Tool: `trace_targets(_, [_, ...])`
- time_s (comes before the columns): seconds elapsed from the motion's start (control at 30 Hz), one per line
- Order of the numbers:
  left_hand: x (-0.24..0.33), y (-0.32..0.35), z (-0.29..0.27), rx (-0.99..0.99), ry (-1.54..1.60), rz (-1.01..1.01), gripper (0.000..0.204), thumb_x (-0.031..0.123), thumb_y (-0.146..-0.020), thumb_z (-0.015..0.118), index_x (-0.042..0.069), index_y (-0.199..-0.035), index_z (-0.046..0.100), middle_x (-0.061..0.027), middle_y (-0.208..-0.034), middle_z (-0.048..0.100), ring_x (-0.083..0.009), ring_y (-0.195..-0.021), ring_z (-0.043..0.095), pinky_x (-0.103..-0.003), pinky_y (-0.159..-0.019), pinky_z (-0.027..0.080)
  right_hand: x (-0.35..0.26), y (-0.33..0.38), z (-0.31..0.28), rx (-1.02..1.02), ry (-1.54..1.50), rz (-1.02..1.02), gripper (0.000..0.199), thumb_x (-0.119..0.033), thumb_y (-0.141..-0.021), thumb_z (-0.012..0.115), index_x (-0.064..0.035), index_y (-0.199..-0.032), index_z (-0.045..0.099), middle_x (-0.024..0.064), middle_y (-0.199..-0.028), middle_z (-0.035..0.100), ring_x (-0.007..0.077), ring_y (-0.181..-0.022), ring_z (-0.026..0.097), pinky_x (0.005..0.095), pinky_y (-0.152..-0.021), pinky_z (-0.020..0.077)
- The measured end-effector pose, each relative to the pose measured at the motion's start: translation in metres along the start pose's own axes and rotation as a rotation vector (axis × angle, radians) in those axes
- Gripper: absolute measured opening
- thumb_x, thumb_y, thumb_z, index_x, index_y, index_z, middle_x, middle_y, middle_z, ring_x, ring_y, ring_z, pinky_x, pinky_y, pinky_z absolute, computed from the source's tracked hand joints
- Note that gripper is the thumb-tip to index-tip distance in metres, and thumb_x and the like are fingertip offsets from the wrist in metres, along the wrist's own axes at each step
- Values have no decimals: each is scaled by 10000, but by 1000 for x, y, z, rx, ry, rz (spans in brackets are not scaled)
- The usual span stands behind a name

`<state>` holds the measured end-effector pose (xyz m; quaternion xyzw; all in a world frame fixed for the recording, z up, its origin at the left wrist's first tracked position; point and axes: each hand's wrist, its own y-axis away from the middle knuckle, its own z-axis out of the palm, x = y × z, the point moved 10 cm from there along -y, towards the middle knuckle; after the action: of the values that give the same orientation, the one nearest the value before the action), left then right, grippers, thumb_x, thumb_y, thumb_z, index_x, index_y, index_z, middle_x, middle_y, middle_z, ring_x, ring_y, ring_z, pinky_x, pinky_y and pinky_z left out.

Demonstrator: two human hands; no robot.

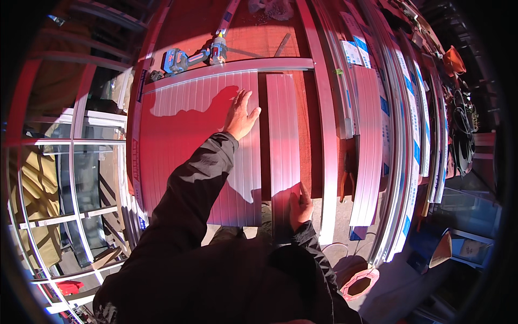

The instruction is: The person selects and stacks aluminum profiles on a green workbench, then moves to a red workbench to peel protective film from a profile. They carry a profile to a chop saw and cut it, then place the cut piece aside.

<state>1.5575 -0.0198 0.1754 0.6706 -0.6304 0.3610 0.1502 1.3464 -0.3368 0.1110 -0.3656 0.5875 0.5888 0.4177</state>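
My left hand (242, 115) lies with its fingers stretched out near the right edge of a wide ribbed panel (194, 140), holding nothing. A gap separates this panel from a narrow ribbed strip (283, 135) to its right. Low on the strip's right edge, my right hand (301, 208) grips it, with some of the fingers hidden. Around the panel runs a metal frame, its crossbar (226, 70) lying at the far end and its right side bar (326, 146) beyond the strip. Shadows fall across panel and strip.
Behind the crossbar lies a blue and black cordless drill (189, 58). Long metal profiles (407, 146) and another ribbed strip (367, 151) are laid out on the right. White-barred window frames (73, 140) stand at left. A red-rimmed round object (359, 283) is at lower right.
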Motion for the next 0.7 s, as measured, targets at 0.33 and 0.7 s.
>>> trace_targets(0.33, [-5,64,35,-264,-104,7,821,553,-904,545,133,-1557,277,-220,-1621,172,-379,-1516,92,-484,-1227,114,18,-27,28,57,94,-12,491,11,-936,600,-7,-1418,506,14,-1042,659,44,-787,546,201,-679,454])
trace_targets(0.7, [1,71,30,-276,-180,28,723,509,-917,565,221,-1543,346,-196,-1642,116,-363,-1526,35,-498,-1223,79,7,-26,30,79,318,-154,464,-72,-934,617,-25,-1389,540,-4,-853,638,53,-658,522,227,-589,429])
